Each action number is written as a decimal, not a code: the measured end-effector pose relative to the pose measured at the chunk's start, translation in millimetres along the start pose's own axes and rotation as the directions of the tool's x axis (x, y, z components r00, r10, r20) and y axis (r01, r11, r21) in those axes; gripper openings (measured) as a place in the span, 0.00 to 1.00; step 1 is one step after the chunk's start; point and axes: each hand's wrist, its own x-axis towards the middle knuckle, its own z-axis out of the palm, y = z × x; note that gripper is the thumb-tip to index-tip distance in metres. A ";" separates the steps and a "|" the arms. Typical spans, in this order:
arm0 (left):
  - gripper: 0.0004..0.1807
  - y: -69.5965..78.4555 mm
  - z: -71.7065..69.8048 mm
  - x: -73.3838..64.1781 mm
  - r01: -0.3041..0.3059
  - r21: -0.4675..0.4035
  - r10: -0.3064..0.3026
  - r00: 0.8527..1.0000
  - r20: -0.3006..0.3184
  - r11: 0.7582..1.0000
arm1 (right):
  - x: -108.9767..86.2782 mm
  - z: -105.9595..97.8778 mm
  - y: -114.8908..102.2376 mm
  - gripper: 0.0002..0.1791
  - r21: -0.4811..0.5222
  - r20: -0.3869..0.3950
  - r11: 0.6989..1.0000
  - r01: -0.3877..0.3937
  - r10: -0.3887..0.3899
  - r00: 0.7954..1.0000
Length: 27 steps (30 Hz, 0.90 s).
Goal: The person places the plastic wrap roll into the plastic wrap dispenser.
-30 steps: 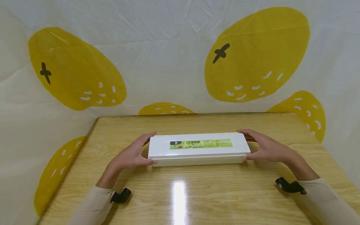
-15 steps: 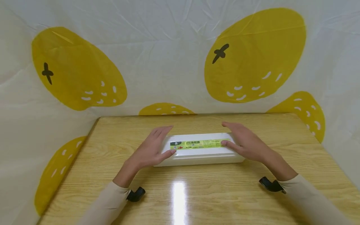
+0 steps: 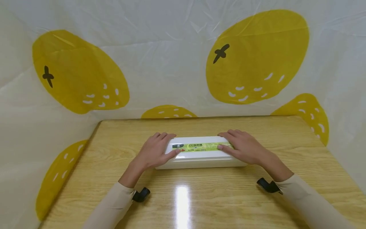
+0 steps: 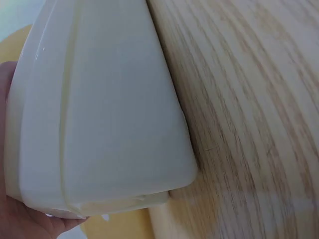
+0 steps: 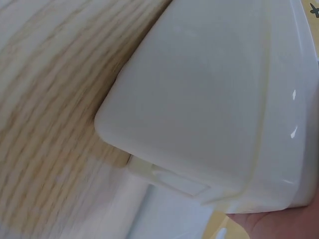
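A long white cling film box (image 3: 197, 156) lies across the wooden table, its lid down, with a green label (image 3: 203, 146) on top. My left hand (image 3: 154, 151) grips the lid's left end, thumb on the label's edge and fingers bent over the back edge. At the right end my right hand (image 3: 243, 148) grips it the same way, its thumb across the label. The left wrist view shows the box's smooth end wall (image 4: 119, 114) and the seam under the lid. Fingers (image 5: 279, 224) reach round the back corner in the right wrist view.
The wood-grain table (image 3: 217, 197) spreads around the box. A white cloth (image 3: 168, 70) printed with large yellow fruit hangs behind the table's back edge and along its sides. Black wrist mounts (image 3: 141, 194) stick out from both sleeves.
Both hands let go of the box's ends, rose and moved inward over the lid. They have since come down on top, fingers over the back edge. The box has stayed in place.
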 end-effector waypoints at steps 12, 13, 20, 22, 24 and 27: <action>0.61 -11.4 -15.8 1.0 -0.111 -0.036 0.116 0.976 0.187 0.993 | 1.1 -1.7 3.2 0.59 -0.092 0.036 0.996 0.018 -0.015 0.999; 0.60 -12.1 -16.1 2.0 -0.100 -0.059 0.110 0.973 0.201 0.993 | 1.1 -1.7 3.3 0.59 -0.091 0.033 0.996 0.020 -0.017 0.999; 0.60 -12.1 -15.5 2.6 -0.048 -0.139 0.077 0.975 0.209 0.989 | 1.1 -0.6 4.3 0.58 -0.092 -0.001 0.996 0.020 -0.020 1.000; 0.60 -11.0 -15.2 1.8 -0.052 -0.131 0.077 0.978 0.196 0.990 | 0.7 0.2 5.0 0.58 -0.098 -0.005 0.995 0.019 -0.020 1.000; 0.60 -11.0 -14.1 0.6 -0.064 -0.115 0.084 0.980 0.181 0.991 | 0.5 1.5 5.3 0.58 -0.103 0.000 0.994 0.019 -0.020 1.000; 0.59 -12.5 -12.7 -0.8 -0.094 -0.095 0.109 0.981 0.160 0.991 | 0.6 3.5 4.5 0.57 -0.105 0.008 0.994 0.025 -0.024 1.000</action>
